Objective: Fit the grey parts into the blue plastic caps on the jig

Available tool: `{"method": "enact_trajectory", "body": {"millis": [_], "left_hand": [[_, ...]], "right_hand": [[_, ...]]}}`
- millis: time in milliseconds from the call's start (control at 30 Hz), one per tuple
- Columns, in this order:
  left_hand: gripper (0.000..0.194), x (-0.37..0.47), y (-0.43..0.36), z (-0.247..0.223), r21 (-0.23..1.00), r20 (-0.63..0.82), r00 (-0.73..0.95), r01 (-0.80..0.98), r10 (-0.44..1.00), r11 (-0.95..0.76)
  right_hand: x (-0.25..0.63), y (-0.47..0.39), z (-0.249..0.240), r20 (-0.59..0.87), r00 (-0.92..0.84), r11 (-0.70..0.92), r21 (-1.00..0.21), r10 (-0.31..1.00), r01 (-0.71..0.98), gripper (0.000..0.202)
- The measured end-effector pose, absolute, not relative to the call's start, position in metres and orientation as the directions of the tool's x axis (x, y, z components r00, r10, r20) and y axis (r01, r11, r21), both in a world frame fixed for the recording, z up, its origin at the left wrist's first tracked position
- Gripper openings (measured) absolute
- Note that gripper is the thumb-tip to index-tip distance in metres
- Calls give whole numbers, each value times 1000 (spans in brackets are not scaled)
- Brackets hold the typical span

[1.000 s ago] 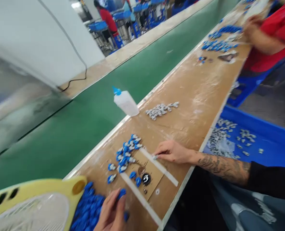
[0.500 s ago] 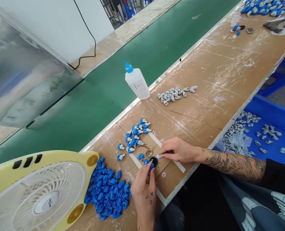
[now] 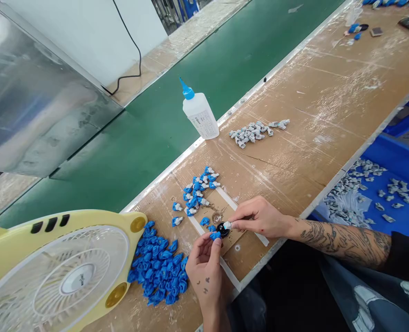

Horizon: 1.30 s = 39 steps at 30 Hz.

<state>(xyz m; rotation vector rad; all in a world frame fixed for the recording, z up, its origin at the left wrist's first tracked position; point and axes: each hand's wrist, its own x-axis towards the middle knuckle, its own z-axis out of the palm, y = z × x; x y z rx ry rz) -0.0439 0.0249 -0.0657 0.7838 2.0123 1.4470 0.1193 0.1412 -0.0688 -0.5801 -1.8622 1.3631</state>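
Between thumb and fingers, my left hand (image 3: 206, 272) pinches a small blue plastic part (image 3: 215, 235). My right hand (image 3: 260, 216) grips a small grey-white part (image 3: 227, 225) over a round black dish (image 3: 222, 229). The two held parts are apart, one on either side of the dish. Two loose blue pieces lie just left of the dish, and a clear round lid-like thing (image 3: 217, 217) sits behind it. Farther back rests a cluster of joined blue and white pieces (image 3: 198, 186). A heap of blue parts (image 3: 159, 267) lies to the left of my left hand.
A yellow fan (image 3: 83, 272) fills the lower left. A white bottle with a blue nozzle (image 3: 201, 116) stands at the table's back edge by the green belt (image 3: 163, 133). Grey-white parts (image 3: 254, 133) lie nearby; a blue bin (image 3: 394, 170) holds more at right.
My left hand has drawn slightly back from the dish with the blue part. My right hand now has the grey-white part over the dish's edge. The whole view has shifted slightly.
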Motion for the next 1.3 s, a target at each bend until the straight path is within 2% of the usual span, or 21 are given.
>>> {"method": "enact_trajectory", "body": {"millis": [67,167,333,467,567,700,800,867,933,1000,1067,1167,1300], "left_hand": [[33,-40,27,-65,980,-162,-718,-39,677,193],[36,-34,31,-63,978,-208,-702,-175,681,118],[40,-32,34,-55,974,-208,-675,-213,708,83],[38,-40,33,-46,972,-234,-611,-177,757,157],[36,-44,36,-42,978,-207,-606,-121,768,168],[35,-53,44,-40,988,-142,-640,-40,755,151],[35,-74,55,-37,976,-24,-688,142,725,167],[34,-92,67,-35,919,109,-707,340,698,201],[34,-108,83,-35,840,205,-692,487,692,239],[34,-121,100,-36,793,223,-662,550,715,262],[37,-131,111,-37,754,225,-622,599,750,271],[41,-144,104,-32,671,244,-565,685,788,283],[24,-158,57,-18,547,184,-445,787,877,285]], "right_hand": [[114,135,-66,301,-594,296,-949,746,-109,27],[104,127,-65,348,-538,321,-936,768,-147,27],[100,126,-64,488,-521,497,-857,701,-134,30],[103,134,-61,495,-582,518,-843,645,-143,28],[98,136,-60,497,-586,507,-846,640,-165,25],[88,140,-59,477,-604,535,-839,639,-96,18],[92,161,-55,471,-673,618,-786,570,-28,19],[105,185,-50,447,-668,676,-728,596,116,20],[124,214,-44,380,-599,666,-645,705,375,22],[146,243,-41,347,-487,597,-510,802,619,25],[165,267,-43,337,-376,490,-380,863,785,27],[187,290,-56,309,-316,402,-275,897,873,30],[198,302,-78,314,-437,512,-217,843,831,31]]}}
